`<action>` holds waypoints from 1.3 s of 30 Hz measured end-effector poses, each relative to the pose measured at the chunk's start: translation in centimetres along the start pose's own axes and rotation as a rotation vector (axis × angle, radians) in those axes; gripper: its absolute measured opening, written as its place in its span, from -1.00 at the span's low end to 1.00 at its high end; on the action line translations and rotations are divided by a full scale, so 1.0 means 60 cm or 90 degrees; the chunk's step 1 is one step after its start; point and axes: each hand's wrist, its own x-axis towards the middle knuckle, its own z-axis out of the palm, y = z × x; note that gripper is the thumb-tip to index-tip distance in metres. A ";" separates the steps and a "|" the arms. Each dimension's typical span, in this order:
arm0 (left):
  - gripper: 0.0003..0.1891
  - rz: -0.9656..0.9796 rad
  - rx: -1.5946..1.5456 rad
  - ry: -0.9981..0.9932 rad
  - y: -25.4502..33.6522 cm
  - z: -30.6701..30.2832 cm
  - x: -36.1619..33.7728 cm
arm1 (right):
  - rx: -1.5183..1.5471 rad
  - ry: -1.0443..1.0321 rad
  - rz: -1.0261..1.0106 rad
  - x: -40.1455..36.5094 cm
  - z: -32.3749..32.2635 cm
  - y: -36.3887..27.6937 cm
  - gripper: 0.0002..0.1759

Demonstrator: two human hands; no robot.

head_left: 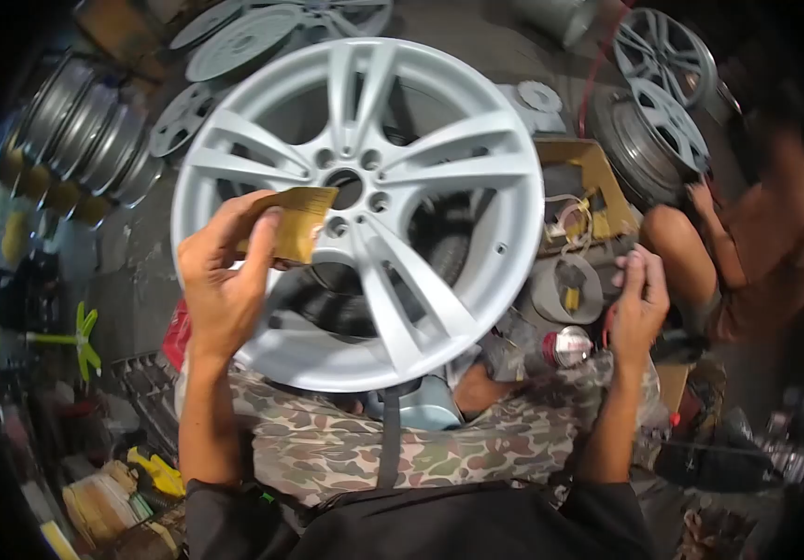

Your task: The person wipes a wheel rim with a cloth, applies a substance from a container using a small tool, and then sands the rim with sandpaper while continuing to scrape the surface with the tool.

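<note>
A silver-white multi-spoke wheel rim [402, 331] lies in front of me, tilted over my lap, its face turned up. My left hand [225, 266] is over the rim's left side, thumb and fingers closed on a folded piece of yellow-brown sandpaper [299, 224]. The sandpaper is near the centre hub and its bolt holes. Off the rim's right side, my right hand [640, 303] is raised with loosely bent fingers, and I see nothing in it. A small red-and-white tin [568, 346] is near this hand, and a pale round tub [565, 291] stands beyond it.
Stacked rims [84, 126] stand at the left, with more rims [663, 65] at the upper right. Behind the tub is a cardboard box [607, 182] of odds and ends. Another person [766, 243] crouches at the right. A yellow tool [155, 471] lies at the lower left.
</note>
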 end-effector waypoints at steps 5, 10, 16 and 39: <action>-0.84 -0.054 -0.040 -0.010 -0.010 0.019 -0.002 | -0.031 -0.056 -0.017 -0.052 0.003 0.010 -0.76; -0.84 -0.003 0.041 -0.054 0.002 0.032 0.004 | 0.035 -0.066 0.015 -0.044 0.014 0.007 -0.76; -0.76 -0.071 0.010 -0.076 -0.028 0.032 0.001 | 0.025 -0.074 0.026 -0.050 0.008 0.008 -0.76; -0.76 -0.323 -0.323 -0.376 0.023 0.112 -0.050 | 0.084 -0.278 -0.081 -0.172 0.047 -0.057 -0.60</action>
